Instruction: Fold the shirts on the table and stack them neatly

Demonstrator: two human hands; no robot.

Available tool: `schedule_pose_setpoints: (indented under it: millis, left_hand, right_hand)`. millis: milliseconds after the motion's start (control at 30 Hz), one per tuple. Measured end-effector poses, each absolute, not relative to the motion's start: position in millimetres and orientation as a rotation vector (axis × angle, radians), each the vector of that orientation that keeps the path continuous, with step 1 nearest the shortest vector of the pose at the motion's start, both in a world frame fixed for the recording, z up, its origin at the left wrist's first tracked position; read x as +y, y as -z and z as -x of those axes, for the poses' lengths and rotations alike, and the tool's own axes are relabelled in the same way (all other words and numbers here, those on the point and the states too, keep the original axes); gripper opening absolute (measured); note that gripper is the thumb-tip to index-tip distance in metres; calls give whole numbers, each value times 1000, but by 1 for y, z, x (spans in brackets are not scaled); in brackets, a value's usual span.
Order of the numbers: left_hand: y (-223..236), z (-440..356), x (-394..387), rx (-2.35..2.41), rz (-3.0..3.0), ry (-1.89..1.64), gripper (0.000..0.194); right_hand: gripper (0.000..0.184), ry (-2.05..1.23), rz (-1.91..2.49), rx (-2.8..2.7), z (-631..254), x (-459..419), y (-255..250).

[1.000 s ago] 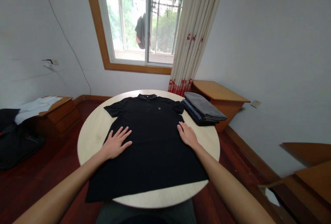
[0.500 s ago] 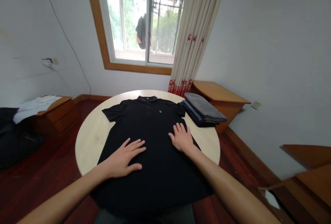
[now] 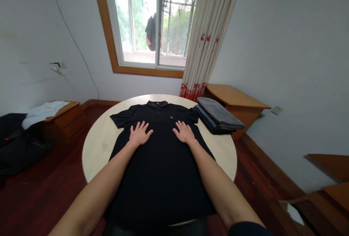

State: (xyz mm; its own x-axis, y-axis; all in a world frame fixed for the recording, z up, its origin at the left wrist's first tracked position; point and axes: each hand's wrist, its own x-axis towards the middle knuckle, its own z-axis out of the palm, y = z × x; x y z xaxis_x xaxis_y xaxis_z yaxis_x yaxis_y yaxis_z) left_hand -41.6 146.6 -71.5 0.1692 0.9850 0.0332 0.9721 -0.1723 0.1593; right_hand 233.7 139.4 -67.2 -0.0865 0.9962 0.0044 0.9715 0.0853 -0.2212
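A black polo shirt (image 3: 160, 170) lies spread face up over the round table, its collar toward the window and its hem at the near edge. A small pale logo marks the chest. My left hand (image 3: 140, 133) rests flat on the left side of the chest, fingers spread. Opposite it, my right hand (image 3: 184, 131) lies flat just below the logo, fingers also apart. Neither hand grips the cloth.
The pale round table (image 3: 95, 145) shows on both sides of the shirt. Folded clothes (image 3: 220, 114) are stacked at its right, grey on top. Behind stands a wooden desk (image 3: 237, 96). A wooden cabinet (image 3: 71, 118) with white cloth is at left, beside a black bag (image 3: 24, 154).
My left hand has moved forward, up the shirt to the chest. My right hand has slid slightly forward too. Both stay flat, and the view has shifted a little.
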Motion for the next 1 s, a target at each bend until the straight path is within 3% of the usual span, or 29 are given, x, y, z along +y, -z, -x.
schedule_pose_setpoints:
  millis: [200, 533, 733, 1000]
  left_hand:
    - [68, 72, 156, 2127, -2220, -159, 78]
    - [64, 75, 146, 2103, -2293, -51, 72]
    - [50, 34, 169, 1955, -2574, -204, 61]
    - [67, 64, 240, 1985, -2254, -79, 83]
  right_hand:
    - [72, -146, 2213, -2029, -282, 132, 74]
    - [76, -269, 2402, -2050, -274, 113, 56]
    - [56, -37, 2041, -2288, -238, 138, 39]
    - [67, -266, 1982, -2231, -240, 190, 61]
